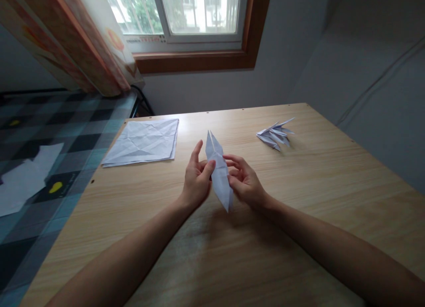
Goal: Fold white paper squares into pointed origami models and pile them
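Observation:
A long, narrow piece of folded white paper point(219, 174) is held up above the table between my two hands. Its far end splits into two pointed flaps, and its near end comes to a single point. My left hand point(197, 176) grips the left edge, thumb on the front face and index finger raised away from it. On the opposite edge, my right hand point(244, 180) pinches the paper with thumb and fingers. Part of the fingers behind the paper is hidden.
Creased square paper sheets point(142, 141) lie stacked at the table's back left. Several folded paper pieces point(275, 134) sit in a cluster at the back right. Left of the wooden table point(332, 187), a checked bed cover point(86, 116) carries more white paper point(25, 183).

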A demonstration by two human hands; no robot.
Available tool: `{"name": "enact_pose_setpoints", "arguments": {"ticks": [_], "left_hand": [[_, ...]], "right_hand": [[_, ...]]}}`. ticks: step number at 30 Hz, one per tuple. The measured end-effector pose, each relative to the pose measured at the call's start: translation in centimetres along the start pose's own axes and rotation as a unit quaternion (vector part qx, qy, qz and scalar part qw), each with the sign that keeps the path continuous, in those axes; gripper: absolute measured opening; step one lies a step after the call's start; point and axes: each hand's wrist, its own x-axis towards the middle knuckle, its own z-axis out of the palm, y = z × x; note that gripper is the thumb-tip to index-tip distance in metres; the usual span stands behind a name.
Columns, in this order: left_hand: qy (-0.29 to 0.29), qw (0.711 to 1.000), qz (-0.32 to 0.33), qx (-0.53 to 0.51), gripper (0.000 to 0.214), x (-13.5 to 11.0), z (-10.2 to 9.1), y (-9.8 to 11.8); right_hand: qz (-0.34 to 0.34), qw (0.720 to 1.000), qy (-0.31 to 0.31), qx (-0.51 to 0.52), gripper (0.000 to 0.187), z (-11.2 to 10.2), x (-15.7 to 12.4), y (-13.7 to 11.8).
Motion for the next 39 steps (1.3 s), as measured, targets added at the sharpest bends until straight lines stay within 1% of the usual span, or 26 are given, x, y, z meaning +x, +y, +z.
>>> {"name": "enact_pose_setpoints", "arguments": {"ticks": [1, 3, 4, 6, 7, 9, 12, 15, 18, 21, 23, 26, 30, 32, 34, 36, 39], "left_hand": [[-0.009, 1.0, 0.004, -0.005, 0.087, -0.1, 0.0, 0.0], [-0.024, 1.0, 0.006, -0.014, 0.086, -0.2, 0.1, 0.1], [-0.029, 0.999, 0.005, -0.016, 0.084, -0.3, 0.2, 0.2], [-0.033, 0.999, 0.002, -0.016, 0.081, -0.5, 0.4, 0.4], [-0.034, 0.999, 0.002, -0.013, 0.079, -0.5, 0.4, 0.5], [-0.031, 0.999, 0.006, -0.006, 0.074, -0.6, 0.4, 0.7], [-0.017, 1.0, 0.009, 0.011, 0.067, -0.6, 0.3, 0.7], [-0.011, 1.0, 0.008, 0.013, 0.06, -0.5, 0.1, 0.6], [-0.023, 1.0, 0.008, 0.012, 0.049, -0.5, 0.1, 0.5], [-0.034, 0.999, 0.015, 0.03, 0.037, -0.5, 0.2, 0.3], [-0.035, 0.998, 0.018, 0.039, 0.035, -0.5, 0.3, 0.2], [-0.038, 0.998, 0.021, 0.054, 0.039, -0.6, 0.2, 0.1], [-0.044, 0.996, 0.024, 0.078, 0.041, -0.6, 0.3, 0.1], [-0.035, 0.996, 0.033, 0.078, 0.037, -0.6, 0.4, 0.2], [-0.027, 0.996, 0.038, 0.072, 0.031, -0.6, 0.5, 0.2], [-0.025, 0.996, 0.038, 0.073, 0.023, -0.6, 0.5, 0.2], [-0.033, 0.995, 0.037, 0.088, 0.016, -0.5, 0.3, 0.1]], "right_hand": [[-0.001, 1.0, -0.002, -0.01, 0.035, 0.0, 0.0, 0.0], [-0.009, 1.0, 0.023, -0.019, 0.033, 0.0, -0.1, 0.0], [-0.017, 0.999, 0.043, -0.018, 0.037, -0.1, -0.1, 0.1], [-0.032, 0.997, 0.073, -0.013, 0.052, -0.2, -0.1, 0.1], [-0.03, 0.997, 0.071, -0.012, 0.058, -0.3, -0.1, 0.1], [-0.014, 0.999, 0.041, -0.013, 0.061, -0.3, 0.0, 0.0], [-0.004, 1.0, 0.011, -0.001, 0.052, -0.3, 0.1, -0.2], [-0.004, 1.0, 0.008, 0.024, 0.039, -0.3, 0.3, -0.3], [-0.005, 0.999, 0.024, 0.043, 0.031, -0.3, 0.4, 0.1], [0.011, 0.999, 0.05, 0.014, 0.022, -0.4, 0.6, 0.5], [0.018, 0.998, 0.067, -0.011, 0.021, -0.4, 0.6, 0.7], [0.011, 0.997, 0.077, -0.028, 0.019, -0.4, 0.6, 0.7], [-0.023, 0.996, 0.082, -0.036, 0.02, 0.0, -0.1, 0.7], [-0.044, 0.994, 0.08, -0.054, 0.026, 0.1, -0.4, 0.6], [-0.057, 0.992, 0.063, -0.094, 0.033, 0.0, -0.7, 0.5], [-0.07, 0.985, 0.048, -0.147, 0.029, -0.1, -0.7, 0.4], [-0.084, 0.978, 0.061, -0.183, 0.021, -0.5, -0.4, 0.5]]}}
